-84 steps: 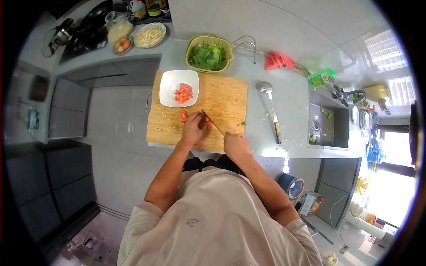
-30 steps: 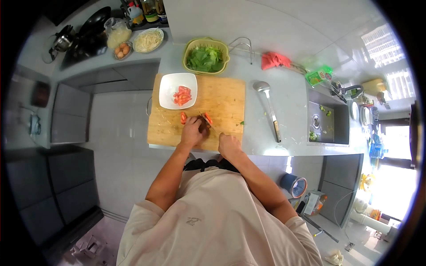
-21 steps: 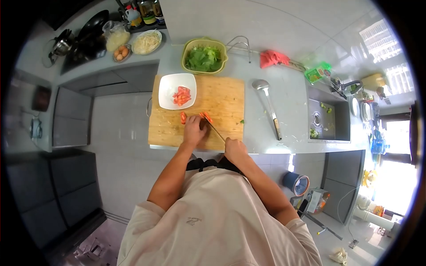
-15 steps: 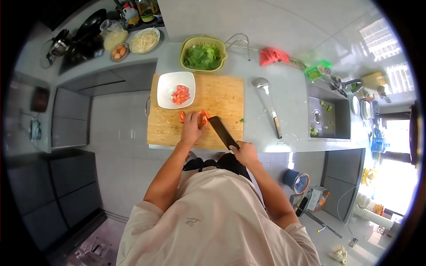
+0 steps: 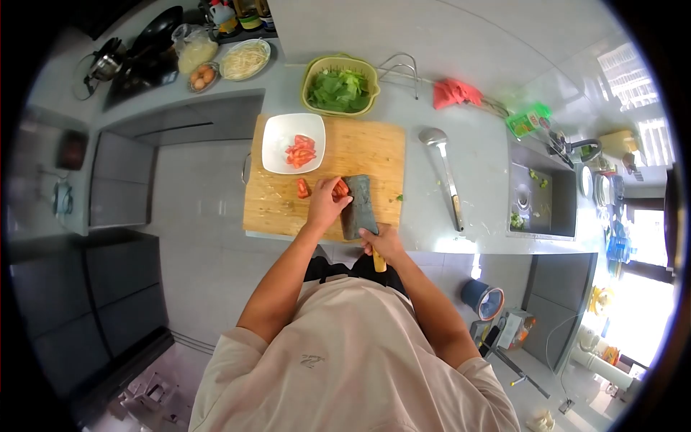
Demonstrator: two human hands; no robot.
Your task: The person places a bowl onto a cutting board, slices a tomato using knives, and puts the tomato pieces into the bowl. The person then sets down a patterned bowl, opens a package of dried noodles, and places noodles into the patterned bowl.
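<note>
My right hand [image 5: 386,243] is wrapped round the yellow handle of a cleaver [image 5: 360,205], its broad grey blade lying tilted flat over the wooden cutting board [image 5: 288,209]. Against the blade's left side, my left hand [image 5: 326,207] grips cut tomato pieces [image 5: 340,189] between fingers and thumb. One more tomato piece [image 5: 303,189] lies on the board left of that hand. Behind it, a white square bowl [image 5: 277,133] on the board holds several tomato wedges [image 5: 301,151].
Leafy greens fill a yellow-green basket [image 5: 308,86] behind the board. A ladle [image 5: 448,173] lies on the counter to the right, before the sink [image 5: 568,194]. Sprouts on a plate [image 5: 245,60] and eggs [image 5: 202,76] stand at the back left. A red cloth [image 5: 455,92] lies by the wall.
The cleaver blade has turned from edge-on to flat and come up against the tomato pieces. My left hand now pinches those pieces by the blade. The whole view has shifted slightly.
</note>
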